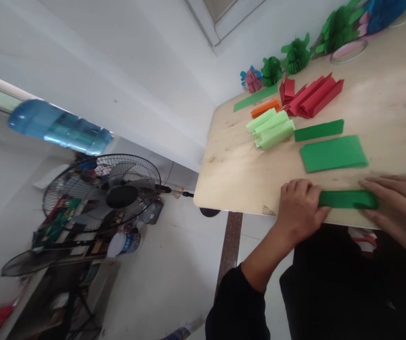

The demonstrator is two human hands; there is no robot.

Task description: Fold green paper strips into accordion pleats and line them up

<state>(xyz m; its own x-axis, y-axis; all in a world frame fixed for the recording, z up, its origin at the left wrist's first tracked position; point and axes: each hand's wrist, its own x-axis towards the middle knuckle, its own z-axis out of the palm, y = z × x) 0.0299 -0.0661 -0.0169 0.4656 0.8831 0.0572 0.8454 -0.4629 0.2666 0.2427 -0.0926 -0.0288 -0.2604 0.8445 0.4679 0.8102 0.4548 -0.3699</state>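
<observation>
Paper strip [348, 199], apparently matt.

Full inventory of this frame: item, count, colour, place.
Folded strip: 1, dark green, between hands
Second strip: 1, dark green, beyond stack
Stack: 1, green, between strips
Pale folds: about 3, light green, table's left half
Orange fold: 1, orange, behind pale folds
Red folds: several, red, right of orange
Flat strip: 1, green, far left of table
Paper figures: at least 5, green/pink/blue, along wall
Rings: 2, whitish, right side
Table: 1, pale wood, under papers
Bottle: 1, blue, left
Fans: apparently 2, dark, left
Background clutter: uncountable, mixed, left
Left hand: 1, bare, strip's left end
Right hand: 1, bare, strip's right end
</observation>
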